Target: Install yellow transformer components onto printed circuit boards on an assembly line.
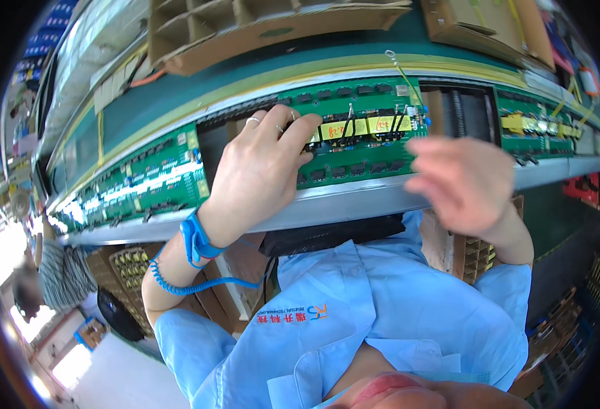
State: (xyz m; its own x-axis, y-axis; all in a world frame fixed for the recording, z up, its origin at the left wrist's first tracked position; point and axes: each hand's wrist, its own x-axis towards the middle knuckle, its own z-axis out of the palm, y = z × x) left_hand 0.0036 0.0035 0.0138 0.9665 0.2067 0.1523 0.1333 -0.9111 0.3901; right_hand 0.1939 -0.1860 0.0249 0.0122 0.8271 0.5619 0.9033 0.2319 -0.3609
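Note:
A green circuit board (318,171) lies on the conveyor rail in front of me, with black parts along both long edges. Yellow-wrapped transformers (388,125) with handwritten red marks run down its middle. My left hand (262,153) reaches over the board's left end, fingers curled; its forefinger and thumb come down on either side of the leftmost yellow part, which they partly hide. My right hand (463,180) hovers by the board's right end, smeared by motion, its fingers unclear. A yellow-green wire (401,68) with a ring terminal sticks up from the far right corner.
More circuit boards sit along the rail, one to the left (153,174) and one to the right (538,126). Beyond stand a divided cardboard box (279,34) and another carton (484,27). A coiled blue cord (184,290) runs from my left wrist strap (196,238).

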